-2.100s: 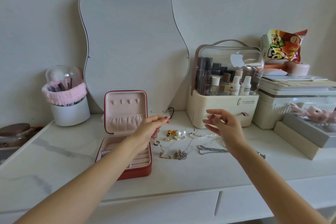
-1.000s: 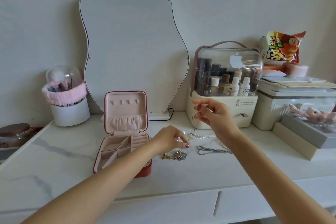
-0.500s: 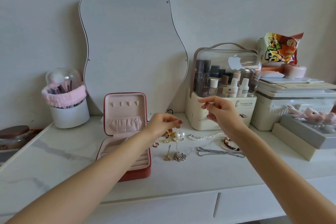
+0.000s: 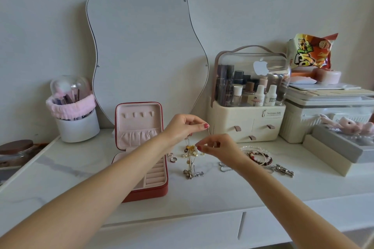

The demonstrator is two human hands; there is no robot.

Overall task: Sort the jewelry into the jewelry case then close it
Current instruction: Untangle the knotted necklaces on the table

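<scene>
- White marble-look vanity top (image 4: pixel 202 192) against a pale wall, with a wavy mirror (image 4: pixel 147 46) propped at the back.
- Left hand (image 4: pixel 182 127) raised above the top, thumb and forefinger pinched on a fine necklace chain (image 4: pixel 190 157). The chain hangs down, and its charm end touches or nearly touches the surface.
- Right hand (image 4: pixel 220 147) just below and right of that pinch, fingertips nipped together on the same chain or a strand tangled with it; which, I cannot tell.
- Change: half a second ago the right hand was up near the cosmetics box (image 4: pixel 247 95), well apart from the left. It has since dropped in beside the left pinch. The chain bundle is now lifted higher off the pile.
- Meaning: looks like untangling or straightening the chain before stowing it; nothing visibly placed yet.
- Left of the grip: the red jewelry case (image 4: pixel 141 147), lid up, left forearm crossing its tray.
- Under the grip: small earrings (image 4: pixel 192 151) and rings (image 4: pixel 173 159).
- Right of the grip: pearl strand (image 4: pixel 255 148), beaded bracelets (image 4: pixel 261 157), silver chain (image 4: pixel 283 170).
- Task is early; most pieces still lie loose.
</scene>
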